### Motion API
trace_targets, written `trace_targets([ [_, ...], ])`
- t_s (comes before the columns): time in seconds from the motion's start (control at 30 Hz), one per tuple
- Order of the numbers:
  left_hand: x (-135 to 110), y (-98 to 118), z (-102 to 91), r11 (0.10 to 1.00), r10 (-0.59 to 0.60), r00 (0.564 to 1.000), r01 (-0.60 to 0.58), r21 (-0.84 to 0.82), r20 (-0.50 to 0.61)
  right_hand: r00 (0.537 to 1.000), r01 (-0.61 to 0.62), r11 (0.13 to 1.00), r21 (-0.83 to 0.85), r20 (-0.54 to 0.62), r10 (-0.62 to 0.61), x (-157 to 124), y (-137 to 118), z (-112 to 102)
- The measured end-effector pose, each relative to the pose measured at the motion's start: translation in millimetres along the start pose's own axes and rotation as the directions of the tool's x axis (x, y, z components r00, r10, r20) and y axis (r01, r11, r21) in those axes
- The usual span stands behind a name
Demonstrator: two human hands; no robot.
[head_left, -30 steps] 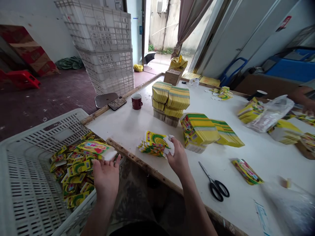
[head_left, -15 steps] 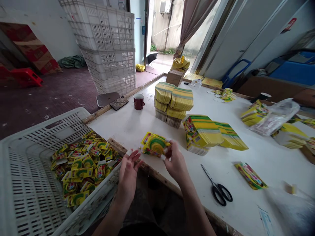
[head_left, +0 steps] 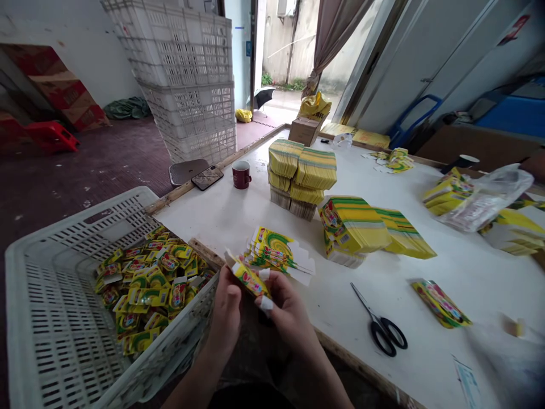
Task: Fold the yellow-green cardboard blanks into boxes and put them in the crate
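Note:
Between my two hands, over the table's front edge, is a small yellow printed carton (head_left: pixel 250 280), with a pale flap raised at its left end. My left hand (head_left: pixel 227 309) grips its left end, fingers partly hidden behind it. My right hand (head_left: pixel 286 300), with white coverings on some fingertips, pinches its right end. Just beyond lies a fanned pile of flat cartons (head_left: pixel 279 250) with white flaps to the right. At the left, a white plastic crate (head_left: pixel 76 227) holds many small yellow cartons (head_left: pixel 149 295).
Stacked carton bundles (head_left: pixel 298 170) stand mid-table, with more flat cartons (head_left: pixel 357 227) to their right. Black-handled scissors (head_left: pixel 383 329) lie at the right, near a colourful packet (head_left: pixel 440 305). A mug (head_left: pixel 241 175) and a phone (head_left: pixel 207 178) are at the left edge. Tall crates (head_left: pixel 187 85) stand behind.
My right hand has drawn one carton off the pile toward me and left. The carton now looks opened into a box shape, and my left hand has closed on it.

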State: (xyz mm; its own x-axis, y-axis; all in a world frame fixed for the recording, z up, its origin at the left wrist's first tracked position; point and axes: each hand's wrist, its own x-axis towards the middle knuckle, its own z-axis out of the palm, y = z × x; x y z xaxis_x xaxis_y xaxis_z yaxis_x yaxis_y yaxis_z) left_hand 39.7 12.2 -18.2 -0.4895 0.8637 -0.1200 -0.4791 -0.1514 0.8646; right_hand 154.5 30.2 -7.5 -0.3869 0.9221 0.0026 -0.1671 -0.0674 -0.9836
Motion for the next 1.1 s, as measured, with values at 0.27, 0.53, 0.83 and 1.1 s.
trace_targets([
  [0.27, 11, 33, -13.5, 0.994, 0.010, 0.992, -0.023, 0.110, 0.125, 0.951, 0.263, 0.838, -0.478, -0.018, -0.309, -2, -17, -32],
  [0.53, 9, 62, -12.0, 0.747, -0.090, 0.904, -0.216, 0.629, 0.417, 0.841, 0.502, 0.408, -0.762, 0.322, -0.434, -9, -33, -28],
  [0.83, -6, 25, -8.0, 0.570, -0.007, 0.806, -0.483, 0.665, 0.592, 0.990, -0.114, 0.983, 0.144, -0.063, 0.124, -4, -6, -19],
  [1.1, -5, 24, -5.8, 0.490, -0.013, 0.729, -0.592, 0.641, 0.684, 0.957, -0.285, 0.896, 0.340, 0.150, 0.248, 2, -8, -11],
])
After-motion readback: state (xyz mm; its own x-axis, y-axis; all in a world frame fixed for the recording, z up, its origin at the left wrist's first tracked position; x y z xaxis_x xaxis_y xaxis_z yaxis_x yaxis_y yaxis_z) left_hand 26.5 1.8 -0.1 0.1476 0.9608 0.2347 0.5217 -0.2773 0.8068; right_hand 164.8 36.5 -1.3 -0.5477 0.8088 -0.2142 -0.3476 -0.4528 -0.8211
